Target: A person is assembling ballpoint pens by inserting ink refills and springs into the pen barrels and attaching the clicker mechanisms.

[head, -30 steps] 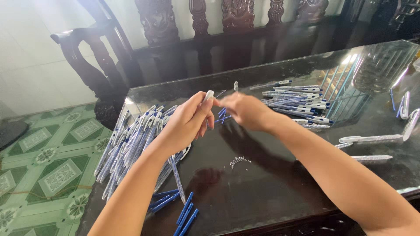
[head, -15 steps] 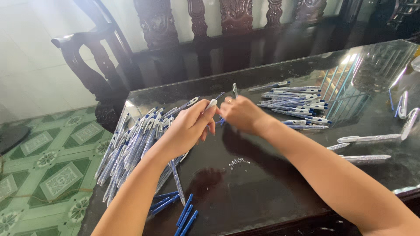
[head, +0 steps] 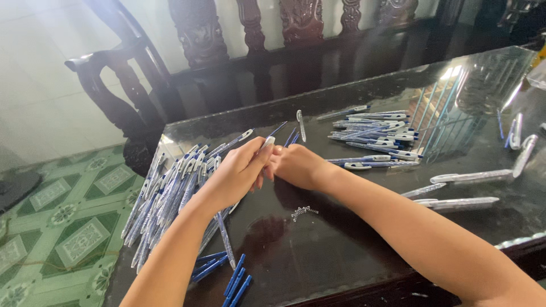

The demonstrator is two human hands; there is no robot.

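My left hand (head: 236, 173) and my right hand (head: 296, 166) meet over the middle of a dark glass-topped table (head: 341, 250). Between their fingertips they hold one white and blue pen (head: 267, 142), its tip pointing up and away. A large heap of similar pens (head: 170, 193) lies just left of my left hand. A small cluster of tiny metal springs (head: 303, 212) lies on the glass below my right wrist.
A second pile of pens (head: 375, 133) lies to the right of my hands. Loose white pen barrels (head: 472, 177) sit at the far right. Blue refills (head: 233, 278) lie near the front edge. Dark carved wooden chairs (head: 142, 85) stand behind the table; green patterned floor tiles (head: 62, 227) at left.
Both hands stay together on the pen; they have drifted slightly towards me and to the left, and the pen now points more steeply upward.
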